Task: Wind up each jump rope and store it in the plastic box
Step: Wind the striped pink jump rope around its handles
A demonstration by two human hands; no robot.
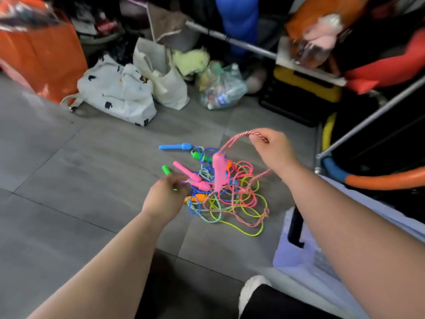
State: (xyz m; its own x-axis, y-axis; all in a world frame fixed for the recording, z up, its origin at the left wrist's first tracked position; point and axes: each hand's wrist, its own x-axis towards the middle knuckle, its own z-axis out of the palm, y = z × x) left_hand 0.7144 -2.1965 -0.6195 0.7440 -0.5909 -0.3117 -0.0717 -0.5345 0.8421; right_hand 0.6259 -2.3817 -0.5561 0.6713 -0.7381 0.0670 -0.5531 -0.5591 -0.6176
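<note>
Work barely begun: my right hand (273,150) pinches the pink braided jump rope (236,136), raised above the tangled pile (230,203) on the floor (92,180); my left hand (165,194) is blurred, grip indeterminate; nothing wound, none visible in the plastic box (296,256).

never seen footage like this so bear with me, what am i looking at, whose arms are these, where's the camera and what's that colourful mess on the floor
There is no machine here. A person wears one camera on the head, looking down, so the two bare arms are their own. On the grey tiled floor lies a tangled pile of jump ropes in blue, green, yellow and pink, with plastic handles. The right hand pinches a pink-and-white braided rope and holds it up, and a pink handle dangles from it above the pile. The left hand reaches to the pile's edge. It is blurred, so I cannot tell whether it grips anything. The clear plastic box stands at lower right. Behind the pile stand bags.
</note>
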